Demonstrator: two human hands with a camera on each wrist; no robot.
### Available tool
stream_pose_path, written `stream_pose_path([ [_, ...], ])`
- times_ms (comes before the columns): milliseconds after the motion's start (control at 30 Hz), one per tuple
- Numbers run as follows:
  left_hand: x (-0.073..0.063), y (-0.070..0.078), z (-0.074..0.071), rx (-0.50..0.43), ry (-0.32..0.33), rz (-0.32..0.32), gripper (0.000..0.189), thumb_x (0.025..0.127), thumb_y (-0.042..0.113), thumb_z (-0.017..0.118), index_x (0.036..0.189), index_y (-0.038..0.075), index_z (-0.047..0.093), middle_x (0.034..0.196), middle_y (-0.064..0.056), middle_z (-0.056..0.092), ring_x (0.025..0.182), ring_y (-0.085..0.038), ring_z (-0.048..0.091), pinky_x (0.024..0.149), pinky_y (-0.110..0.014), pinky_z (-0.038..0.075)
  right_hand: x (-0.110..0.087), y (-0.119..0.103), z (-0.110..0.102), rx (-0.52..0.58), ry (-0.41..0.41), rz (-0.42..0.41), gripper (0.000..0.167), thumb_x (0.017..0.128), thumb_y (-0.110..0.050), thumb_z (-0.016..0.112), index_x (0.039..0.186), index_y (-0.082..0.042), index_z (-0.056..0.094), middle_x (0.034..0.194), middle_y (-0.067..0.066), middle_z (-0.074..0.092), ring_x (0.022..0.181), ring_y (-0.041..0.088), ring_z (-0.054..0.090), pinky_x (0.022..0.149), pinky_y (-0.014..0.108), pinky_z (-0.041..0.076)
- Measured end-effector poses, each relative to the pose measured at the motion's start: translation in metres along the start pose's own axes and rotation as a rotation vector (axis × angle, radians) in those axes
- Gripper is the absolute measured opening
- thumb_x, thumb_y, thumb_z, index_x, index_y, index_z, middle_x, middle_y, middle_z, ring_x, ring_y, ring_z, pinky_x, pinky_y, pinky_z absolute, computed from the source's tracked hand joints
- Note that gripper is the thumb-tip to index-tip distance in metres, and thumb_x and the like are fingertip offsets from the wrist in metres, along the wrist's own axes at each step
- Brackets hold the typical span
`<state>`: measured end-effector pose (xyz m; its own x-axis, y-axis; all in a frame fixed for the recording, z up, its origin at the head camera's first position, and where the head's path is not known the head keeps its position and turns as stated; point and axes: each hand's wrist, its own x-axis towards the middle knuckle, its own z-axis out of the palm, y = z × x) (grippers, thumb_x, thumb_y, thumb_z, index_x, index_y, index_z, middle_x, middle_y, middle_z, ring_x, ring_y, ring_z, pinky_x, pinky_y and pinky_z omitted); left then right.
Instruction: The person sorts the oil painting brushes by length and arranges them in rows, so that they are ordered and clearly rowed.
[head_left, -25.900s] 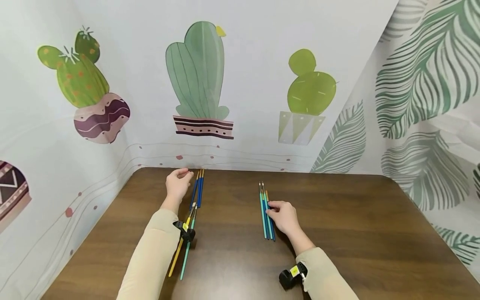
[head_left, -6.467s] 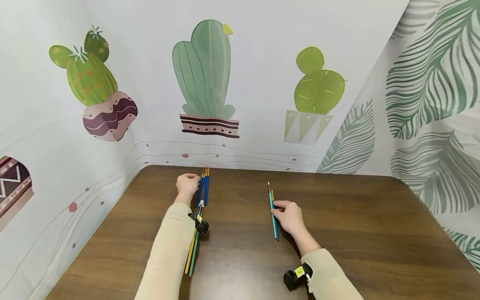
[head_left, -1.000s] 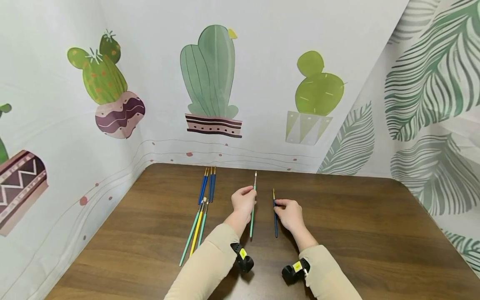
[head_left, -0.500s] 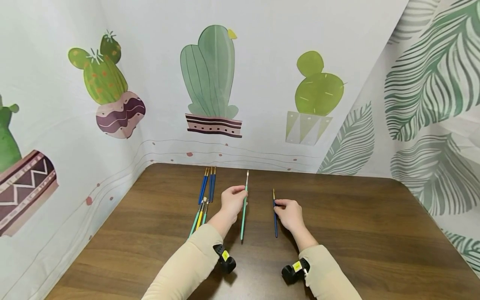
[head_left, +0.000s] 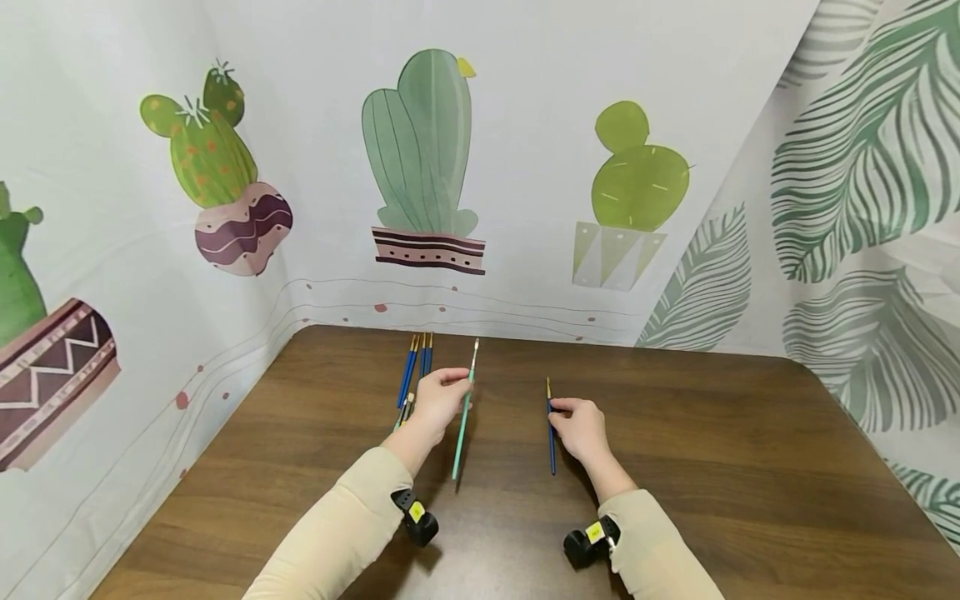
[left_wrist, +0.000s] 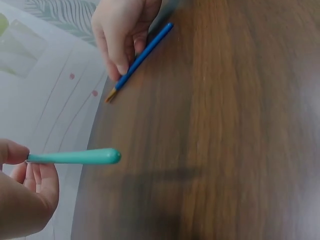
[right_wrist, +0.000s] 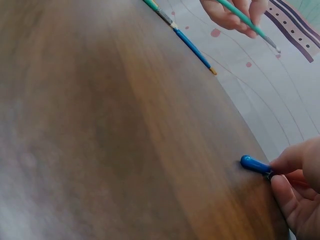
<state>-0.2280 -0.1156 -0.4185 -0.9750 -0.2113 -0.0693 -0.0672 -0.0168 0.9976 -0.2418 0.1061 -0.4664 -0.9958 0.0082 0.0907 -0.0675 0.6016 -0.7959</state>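
Observation:
My left hand point(head_left: 437, 404) pinches a mint-green paintbrush point(head_left: 461, 437) between thumb and fingers, its pale tip pointing to the wall. In the left wrist view the brush's rounded handle end point(left_wrist: 106, 156) juts out above the table, over its shadow. My right hand point(head_left: 581, 428) holds a single blue paintbrush point(head_left: 552, 454) near its ferrule, tan bristles away from me; its blue handle end point(right_wrist: 254, 164) shows in the right wrist view. Behind my left hand, several blue paintbrushes point(head_left: 407, 380) lie at the table's back. Green and yellow paintbrushes point(head_left: 406, 411) are mostly hidden by my left arm.
The brown wooden table point(head_left: 712, 467) meets a white wall hanging point(head_left: 525, 183) printed with cacti and leaves at its back edge. A black wrist camera point(head_left: 420, 523) sits on my left sleeve, another camera point(head_left: 583, 546) on my right.
Over the last second my left hand has carried the green paintbrush leftward, away from the right hand, which stays still. Much earlier the right hand held several brushes; more now lie at left.

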Motion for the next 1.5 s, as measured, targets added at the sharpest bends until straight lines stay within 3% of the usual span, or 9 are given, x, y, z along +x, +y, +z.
stream_pose_path([
  [467,-0.002,0.008,-0.040,0.058,0.033,-0.034,0.029,0.085,-0.003,0.055,0.114,-0.007,0.060,0.088,-0.006,0.066,0.070,-0.010,0.061,0.070,-0.033,0.057,0.001,0.000,0.000,0.010,-0.002,0.009,0.027,0.081,-0.007,0.064,0.107,-0.002,0.071,0.083,0.010,0.073,0.063,0.010,0.062,0.056,0.022,0.047],
  [700,-0.001,0.011,-0.066,0.132,0.038,-0.047,0.030,0.087,0.000,0.057,0.116,-0.006,0.060,0.101,-0.017,0.067,0.074,-0.011,0.063,0.065,-0.025,0.054,0.001,0.000,0.000,0.002,-0.001,0.007,0.027,0.081,-0.007,0.064,0.107,-0.003,0.071,0.084,0.010,0.073,0.067,0.012,0.063,0.057,0.022,0.048],
  [833,-0.002,0.011,-0.083,0.193,-0.002,-0.044,0.032,0.088,0.003,0.058,0.118,-0.005,0.058,0.111,-0.023,0.065,0.082,-0.014,0.065,0.067,-0.024,0.053,0.001,0.000,0.000,-0.007,0.000,0.006,0.027,0.081,-0.007,0.064,0.107,-0.003,0.071,0.085,0.010,0.073,0.071,0.014,0.064,0.058,0.023,0.048],
  [1000,-0.004,0.009,-0.100,0.238,-0.045,-0.044,0.035,0.087,0.004,0.061,0.119,-0.007,0.056,0.111,-0.023,0.065,0.084,-0.015,0.067,0.071,-0.028,0.056,0.001,0.001,0.000,-0.010,0.003,0.003,0.027,0.082,-0.007,0.064,0.107,-0.003,0.071,0.084,0.010,0.073,0.069,0.014,0.064,0.058,0.023,0.048],
  [1500,-0.011,-0.006,-0.134,0.291,-0.011,-0.069,0.037,0.084,0.004,0.063,0.118,-0.008,0.056,0.108,-0.023,0.067,0.084,-0.014,0.066,0.071,-0.031,0.057,-0.001,-0.002,0.000,0.014,-0.016,0.026,0.027,0.083,-0.007,0.064,0.109,-0.002,0.070,0.085,0.012,0.073,0.061,0.011,0.064,0.055,0.022,0.049],
])
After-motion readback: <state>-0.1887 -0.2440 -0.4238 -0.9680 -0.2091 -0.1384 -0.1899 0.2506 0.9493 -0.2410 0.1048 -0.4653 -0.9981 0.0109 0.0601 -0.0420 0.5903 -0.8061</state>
